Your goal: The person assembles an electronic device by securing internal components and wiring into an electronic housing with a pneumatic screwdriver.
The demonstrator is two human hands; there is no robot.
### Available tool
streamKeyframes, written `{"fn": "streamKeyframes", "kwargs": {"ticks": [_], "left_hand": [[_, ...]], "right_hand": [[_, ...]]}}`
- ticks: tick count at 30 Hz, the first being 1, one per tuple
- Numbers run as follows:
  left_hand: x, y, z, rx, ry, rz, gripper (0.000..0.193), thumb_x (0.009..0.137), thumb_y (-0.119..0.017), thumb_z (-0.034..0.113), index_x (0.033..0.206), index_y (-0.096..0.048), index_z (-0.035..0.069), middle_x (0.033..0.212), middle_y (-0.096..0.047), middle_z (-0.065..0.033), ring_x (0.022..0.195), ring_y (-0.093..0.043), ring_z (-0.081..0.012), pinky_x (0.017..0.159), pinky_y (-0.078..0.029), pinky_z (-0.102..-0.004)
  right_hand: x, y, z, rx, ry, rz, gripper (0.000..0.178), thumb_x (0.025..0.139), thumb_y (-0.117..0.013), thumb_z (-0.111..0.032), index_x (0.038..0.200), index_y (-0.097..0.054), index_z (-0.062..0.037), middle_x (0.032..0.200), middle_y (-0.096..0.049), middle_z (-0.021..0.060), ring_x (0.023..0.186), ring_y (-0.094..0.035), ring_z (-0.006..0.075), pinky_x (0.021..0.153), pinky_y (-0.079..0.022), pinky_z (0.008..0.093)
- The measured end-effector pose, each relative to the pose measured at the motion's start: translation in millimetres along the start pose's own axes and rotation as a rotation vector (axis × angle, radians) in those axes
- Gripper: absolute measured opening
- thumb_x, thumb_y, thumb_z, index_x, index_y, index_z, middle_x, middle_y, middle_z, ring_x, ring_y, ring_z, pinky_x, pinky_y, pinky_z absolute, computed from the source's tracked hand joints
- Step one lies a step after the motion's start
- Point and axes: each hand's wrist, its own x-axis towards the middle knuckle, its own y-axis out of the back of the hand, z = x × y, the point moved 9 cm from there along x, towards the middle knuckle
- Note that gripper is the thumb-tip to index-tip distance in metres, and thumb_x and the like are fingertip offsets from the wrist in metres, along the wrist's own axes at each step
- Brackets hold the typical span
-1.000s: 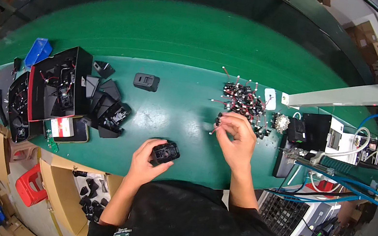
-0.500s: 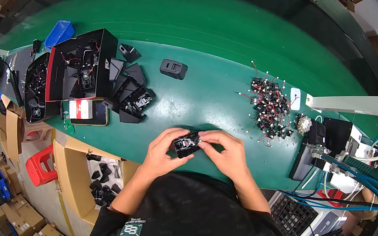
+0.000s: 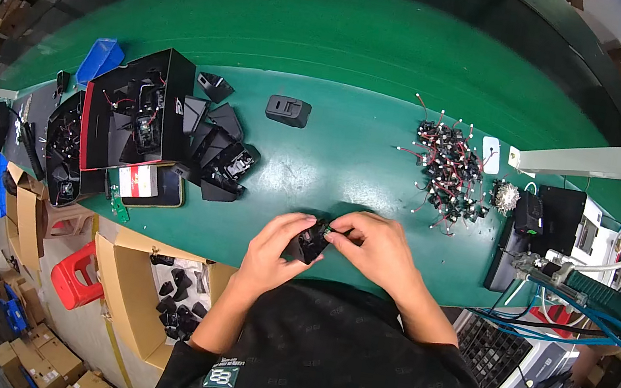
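Observation:
Close to the table's front edge, my left hand grips a black plastic housing between thumb and fingers. The housing is tilted, its hollow side partly hidden by my fingers. My right hand has thumb and forefinger pinched at the housing's upper right edge, on a small green piece whose details are too small to tell. Farther off stands a closed black housing. Left of it lies a heap of black plastic shells, one showing parts inside.
On the right lies a pile of small black parts with red-and-black wires, beside a silvery cluster. A black box of parts and a blue bin stand left. Below, an open carton holds black pieces; a red stool is nearby.
The housing has been turned more upright, so less of its inside shows. My right fingertips have shifted slightly along its edge. The whole view has moved a little.

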Motion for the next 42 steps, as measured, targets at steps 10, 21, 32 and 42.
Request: {"fn": "streamKeyframes", "kwargs": {"ticks": [10, 21, 32, 42], "left_hand": [[2, 1, -1, 0.032, -0.003, -0.006, 0.056, 0.065, -0.088, 0.008, 0.115, -0.062, 0.003, 0.115, -0.065, -0.0158, 0.105, -0.066, -0.0305, 0.090, -0.054, -0.0372], [-3, -5, 5, 0.103, -0.102, 0.002, 0.048, 0.073, -0.081, 0.005, 0.118, -0.062, 0.003, 0.123, -0.063, -0.0156, 0.107, -0.066, -0.0317, 0.088, -0.056, -0.0378], [-5, -16, 9, 0.245, -0.167, -0.091, 0.049, 0.071, -0.076, -0.002, 0.117, -0.061, 0.002, 0.126, -0.061, -0.0146, 0.106, -0.065, -0.0321, 0.088, -0.056, -0.0384], [-9, -11, 0, 0.117, -0.060, 0.108, 0.054, 0.066, -0.084, -0.001, 0.115, -0.060, 0.001, 0.116, -0.066, -0.0191, 0.105, -0.067, -0.0313, 0.090, -0.055, -0.0371]], "right_hand": [[4, -2, 6, 0.103, 0.040, 0.031, 0.010, 0.083, -0.072, -0.010, 0.091, -0.069, -0.0051, 0.078, -0.069, 0.0097, 0.067, -0.069, 0.0213, 0.062, -0.053, 0.0344], [7, -9, 3, 0.193, -0.004, 0.013, 0.017, 0.080, -0.074, -0.006, 0.085, -0.059, -0.0018, 0.071, -0.066, 0.0018, 0.062, -0.062, 0.0091, 0.058, -0.050, 0.0268], [12, -11, -6, -0.100, 0.114, 0.053, 0.022, 0.075, -0.070, -0.005, 0.092, -0.055, -0.0048, 0.069, -0.067, 0.0087, 0.062, -0.068, 0.0283, 0.057, -0.052, 0.0369], [14, -23, -1, 0.020, 0.080, 0.044, 0.027, 0.078, -0.067, -0.007, 0.102, -0.056, -0.0067, 0.078, -0.072, 0.0094, 0.072, -0.069, 0.0327, 0.063, -0.054, 0.0440]]}}
